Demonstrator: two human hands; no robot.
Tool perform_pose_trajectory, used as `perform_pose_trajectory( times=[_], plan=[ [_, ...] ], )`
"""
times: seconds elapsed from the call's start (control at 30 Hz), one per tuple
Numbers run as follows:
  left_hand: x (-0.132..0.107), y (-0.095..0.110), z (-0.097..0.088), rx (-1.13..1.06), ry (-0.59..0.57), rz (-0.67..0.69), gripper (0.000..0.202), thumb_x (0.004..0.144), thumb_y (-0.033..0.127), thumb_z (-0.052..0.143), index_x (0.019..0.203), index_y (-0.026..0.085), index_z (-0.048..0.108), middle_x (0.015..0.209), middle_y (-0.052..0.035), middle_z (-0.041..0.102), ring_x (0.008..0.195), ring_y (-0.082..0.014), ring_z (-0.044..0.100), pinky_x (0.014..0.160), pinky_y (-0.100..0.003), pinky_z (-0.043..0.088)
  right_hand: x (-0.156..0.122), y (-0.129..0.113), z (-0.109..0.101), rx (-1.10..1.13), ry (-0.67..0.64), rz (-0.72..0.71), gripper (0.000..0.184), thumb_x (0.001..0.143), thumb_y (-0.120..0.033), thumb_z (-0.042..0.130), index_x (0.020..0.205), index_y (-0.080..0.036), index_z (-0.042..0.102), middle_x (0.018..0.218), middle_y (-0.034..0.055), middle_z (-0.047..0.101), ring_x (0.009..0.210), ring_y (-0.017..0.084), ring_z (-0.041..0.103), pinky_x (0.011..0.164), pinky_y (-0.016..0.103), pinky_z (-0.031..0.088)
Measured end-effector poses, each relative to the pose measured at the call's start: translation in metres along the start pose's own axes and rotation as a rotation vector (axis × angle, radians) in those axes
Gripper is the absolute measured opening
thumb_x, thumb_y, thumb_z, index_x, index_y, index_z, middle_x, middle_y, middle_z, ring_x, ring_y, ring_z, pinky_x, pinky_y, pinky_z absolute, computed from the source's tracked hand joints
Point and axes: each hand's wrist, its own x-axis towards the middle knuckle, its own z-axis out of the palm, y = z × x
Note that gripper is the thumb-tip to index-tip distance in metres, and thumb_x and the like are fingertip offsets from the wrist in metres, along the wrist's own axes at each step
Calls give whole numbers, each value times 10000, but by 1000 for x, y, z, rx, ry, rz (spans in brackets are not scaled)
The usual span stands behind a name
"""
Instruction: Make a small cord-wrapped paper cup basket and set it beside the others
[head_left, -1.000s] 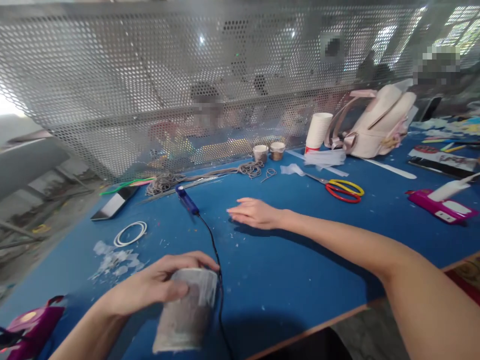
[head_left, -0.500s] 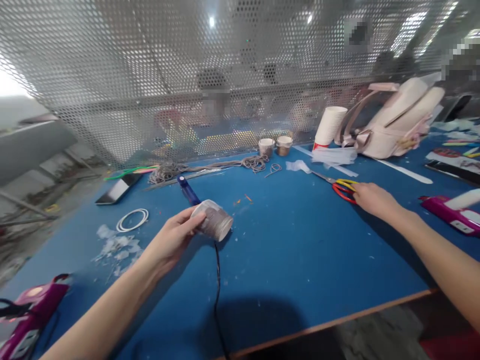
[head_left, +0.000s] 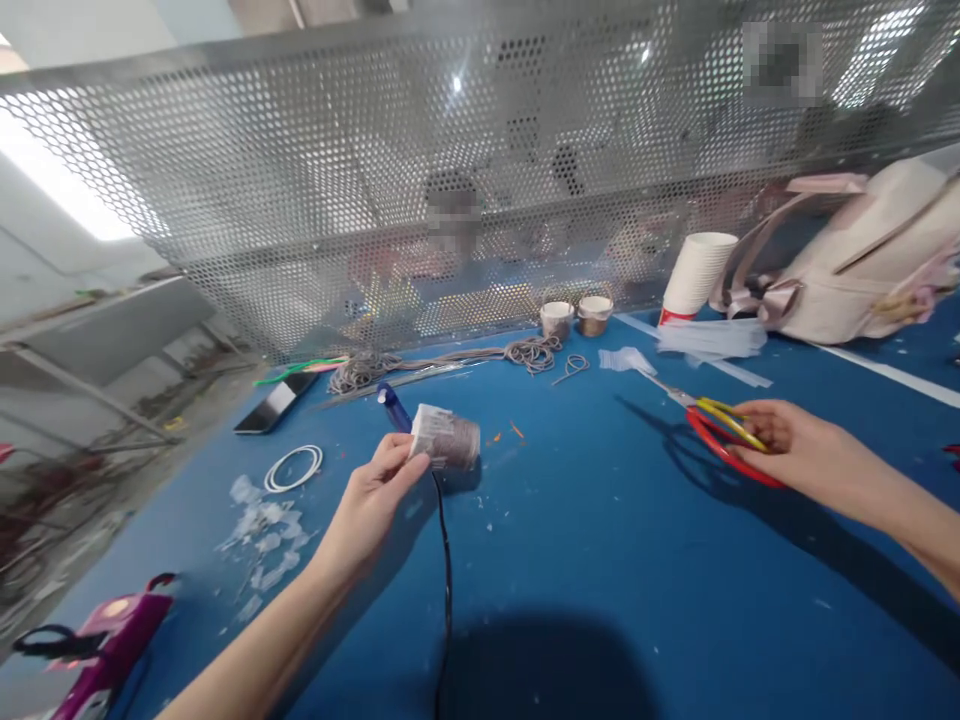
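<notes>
I have a cord-wrapped cup (head_left: 450,441) in my left hand (head_left: 375,492), tipped on its side around the middle of the blue desk (head_left: 600,540), its white-streaked wide end toward me and its narrower end to the right; I can't see inside it. Two small cups (head_left: 576,318) stand upright side by side near the desk's back edge, mouths up, though I can't make out whether they hold anything. To their right, a leaning stack of white paper cups (head_left: 697,278), nested one in another, rises near that edge, and a pale bag (head_left: 855,270) sits toward the back right corner.

My left arm reaches up from the near left, thumb and fingers pinching the cup's wide end. My right arm comes in from the right edge, fingers curled round the handles of red-and-yellow scissors (head_left: 724,450), raised clear of their shadow, blades pointing back and left toward some translucent strips (head_left: 624,359). A blue tool (head_left: 393,408) lies just behind my cup.
</notes>
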Motion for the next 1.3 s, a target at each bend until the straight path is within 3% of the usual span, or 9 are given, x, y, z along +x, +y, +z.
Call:
perform_pose_trajectory(
  times=[0.13, 0.23, 0.43, 0.53, 0.67, 0.83, 0.97, 1.1, 1.3],
  plan=[
    [-3, -7, -4, 107, 12, 63, 172, 818, 339, 605, 873, 237, 733, 961, -22, 591, 963, -180, 516, 884, -255, 374, -13, -50, 30, 480, -209, -147, 647, 570, -430, 770, 1140, -274, 506, 642, -25, 548, 561, 170, 565, 615, 321, 534],
    [-9, -10, -4, 163, 48, 109, 158, 826, 327, 593, 858, 243, 723, 984, -26, 604, 951, -187, 538, 864, -264, 396, -20, -94, 62, 532, -401, -250, 505, 756, -433, 637, 1207, -241, 516, 567, -67, 454, 462, 119, 479, 489, 265, 474],
    [-22, -13, 1, 305, 132, 281, 123, 811, 280, 596, 853, 261, 710, 1055, -63, 610, 1015, -236, 553, 899, -345, 426, -27, -160, 131, 1077, -610, -101, 407, 746, -363, 640, 1083, -175, 511, 808, 50, 632, 677, 169, 640, 626, 325, 571],
    [-25, -16, 5, 274, 121, 318, 107, 793, 255, 609, 856, 268, 695, 1027, -69, 631, 1040, -247, 559, 937, -385, 419, -29, -176, 147, 1206, -666, -17, 435, 691, -338, 699, 1042, -178, 497, 781, 14, 595, 619, 141, 620, 658, 332, 572],
    [-23, -17, 9, 315, 133, 255, 73, 784, 253, 598, 785, 257, 671, 1018, -71, 632, 1018, -244, 563, 939, -396, 418, -29, -181, 151, 1164, -592, -115, 458, 643, -302, 719, 1027, -199, 492, 728, -35, 558, 593, 117, 578, 648, 299, 541],
    [-23, -4, 10, 410, 87, 149, 61, 732, 235, 606, 748, 250, 663, 1024, -50, 640, 1001, -245, 546, 924, -376, 412, -26, -173, 153, 968, -364, -405, 444, 711, -258, 628, 1127, -211, 477, 861, 11, 616, 750, 147, 601, 728, 303, 514],
    [-28, 3, 12, 213, 49, -54, 185, 759, 321, 622, 899, 214, 675, 943, -40, 674, 829, -203, 590, 771, -303, 467, -29, -169, 155, 841, -312, -563, 482, 752, -227, 582, 1213, -204, 444, 965, 51, 651, 803, 162, 625, 768, 320, 513],
    [-29, 3, 17, -79, 145, -214, 210, 725, 355, 688, 818, 167, 680, 757, -9, 660, 647, -138, 586, 689, -262, 487, -34, -168, 150, 772, -324, -641, 503, 765, -255, 607, 1238, -207, 442, 1013, 60, 645, 846, 171, 629, 788, 331, 518],
    [-24, 4, 16, -425, 327, -216, 207, 636, 296, 771, 752, 156, 672, 846, -10, 664, 725, -124, 617, 781, -279, 548, -32, -157, 135, 487, -312, -731, 558, 742, -294, 639, 1255, -208, 436, 982, 76, 620, 758, 175, 596, 717, 346, 527]
  ],
)
